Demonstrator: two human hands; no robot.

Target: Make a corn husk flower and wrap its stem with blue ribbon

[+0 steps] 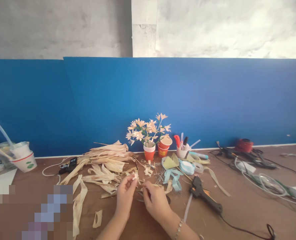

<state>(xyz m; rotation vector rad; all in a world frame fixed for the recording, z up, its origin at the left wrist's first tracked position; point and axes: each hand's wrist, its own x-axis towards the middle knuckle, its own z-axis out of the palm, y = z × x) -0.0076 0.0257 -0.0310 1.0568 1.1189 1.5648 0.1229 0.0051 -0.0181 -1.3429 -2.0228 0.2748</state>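
My left hand (126, 192) is closed in a pinch on a small pale husk flower (135, 176) at the front middle of the table. Just right of it, my right hand (156, 200) has thumb and forefinger pressed together; what they hold, if anything, is too small to make out. Dried corn husks (105, 160) lie heaped behind and left of my hands. Beyond them, finished-looking husk flowers (139, 135) on green stems stand in a stack of red and white paper cups (149, 154). Part of a dark-handled tool lies half hidden under my right hand.
A black glue gun (205, 195) with its cord lies on the right, near light blue ribbon (172, 176) and a roll of tape (198, 167). A white pen cup (183, 151) stands behind. Cables (260, 183) sprawl far right; a paper cup (25, 161) stands far left. A blue panel (187, 96) borders the back.
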